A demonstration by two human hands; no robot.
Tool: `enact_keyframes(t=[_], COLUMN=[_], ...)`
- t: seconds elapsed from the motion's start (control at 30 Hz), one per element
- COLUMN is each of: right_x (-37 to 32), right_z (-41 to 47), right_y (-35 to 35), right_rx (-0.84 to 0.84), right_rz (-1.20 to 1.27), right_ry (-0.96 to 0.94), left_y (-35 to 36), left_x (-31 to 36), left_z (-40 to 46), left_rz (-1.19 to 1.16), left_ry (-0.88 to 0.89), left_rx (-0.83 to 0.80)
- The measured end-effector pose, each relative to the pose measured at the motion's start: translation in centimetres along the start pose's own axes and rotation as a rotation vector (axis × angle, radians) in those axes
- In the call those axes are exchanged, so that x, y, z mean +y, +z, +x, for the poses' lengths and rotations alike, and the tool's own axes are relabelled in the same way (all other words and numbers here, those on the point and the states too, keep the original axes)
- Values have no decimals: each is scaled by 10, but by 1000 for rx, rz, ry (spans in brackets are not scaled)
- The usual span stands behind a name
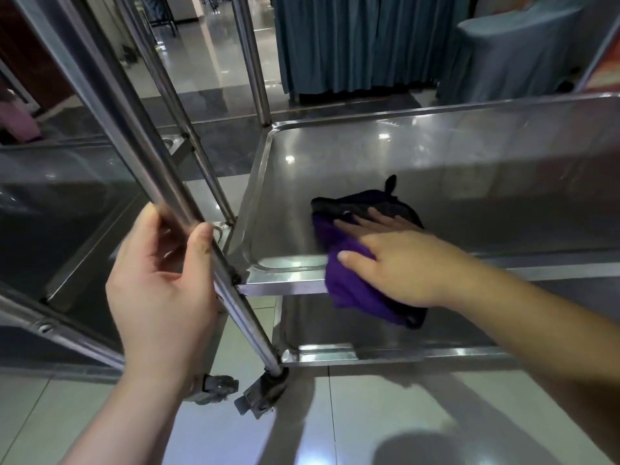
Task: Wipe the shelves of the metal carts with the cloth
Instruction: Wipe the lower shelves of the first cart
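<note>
— Purple and black, that's the cloth [349, 263] you're working with. Where have you got it?

— On the middle shelf [469, 182] of the metal cart [436, 109] to your right. It's bunched near the shelf's left front corner, and part of it hangs over the front rim toward the lower shelf [385, 337].

— And your right hand [399, 260]?

— Flat on top of the cloth, palm down, fingers straight and spread, pressing it onto the steel. Nothing is curled round it; the thumb lies along the purple fold at the rim.

— Your left hand [164, 283]?

— It's closed around the cart's front corner post [188, 209], thumb on the near side, fingers wrapped behind. The post runs slanted through the view down to a caster [265, 391] on the tiled floor [335, 424].

— What else is around you?

— A second steel cart [60, 203] stands just beside this one on your left, its shelf at about the same height and its own caster [214, 387] close to the first. Reflections of ceiling lights show on the wiped shelf. Beyond the carts you can see blue-grey curtains [355, 41] and a table draped in the same cloth [510, 52].
</note>
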State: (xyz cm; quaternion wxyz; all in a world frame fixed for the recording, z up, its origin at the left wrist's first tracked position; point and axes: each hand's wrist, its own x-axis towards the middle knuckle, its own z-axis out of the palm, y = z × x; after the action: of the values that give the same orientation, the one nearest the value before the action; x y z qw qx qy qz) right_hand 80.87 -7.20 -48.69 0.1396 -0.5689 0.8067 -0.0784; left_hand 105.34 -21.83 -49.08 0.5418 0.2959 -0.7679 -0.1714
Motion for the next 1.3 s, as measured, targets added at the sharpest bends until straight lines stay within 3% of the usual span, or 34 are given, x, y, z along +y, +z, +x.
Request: enact_keyframes(t=[0.2, 0.3, 0.37, 0.47, 0.57, 0.63, 0.73, 0.87, 0.93, 1.03, 1.17, 1.3], right_x=[171, 190, 160, 78, -5, -20, 15, 130, 179, 207, 152, 26], right_z=[-20, -4, 17, 54, 71, 76, 84, 69, 54, 58, 67, 62], right_y=[-40, -47, -45, -27, -3, 3, -8, -52, -71, -70, -56, -20], right_rx=[110, 119, 110, 117, 1, -58, -15, 175, 185, 156, 173, 65], right_rz=[2, -24, -42, -140, -123, -79, -21, -13, -92, -37, 93, -9], right_ry=[567, 686, 599, 301, -34, -166, -90, 364, 508, 513, 476, 133], left_y=[4, 7, 9, 9, 10, 8, 4, 3, 2, 3, 3, 6], left_x=[-10, -15, -17, -17, -13, -9, -7, 3, 7, 13, 12, 8], left_z=[0, 4, 6, 6, 5, 5, 4, 3, 2, 1, 0, 1], left_rz=[5, -8, 1, 6, 41, 50, 71, 56, 57, 32, 24, 40], left_ry=[-40, -36, -34, -39, -49, -27, -3, -23, -29, -44, -51, -49], left_rx=[-3, -33, -37, -2, 33, 40, 26, -2, -9, -9, 13, 42])
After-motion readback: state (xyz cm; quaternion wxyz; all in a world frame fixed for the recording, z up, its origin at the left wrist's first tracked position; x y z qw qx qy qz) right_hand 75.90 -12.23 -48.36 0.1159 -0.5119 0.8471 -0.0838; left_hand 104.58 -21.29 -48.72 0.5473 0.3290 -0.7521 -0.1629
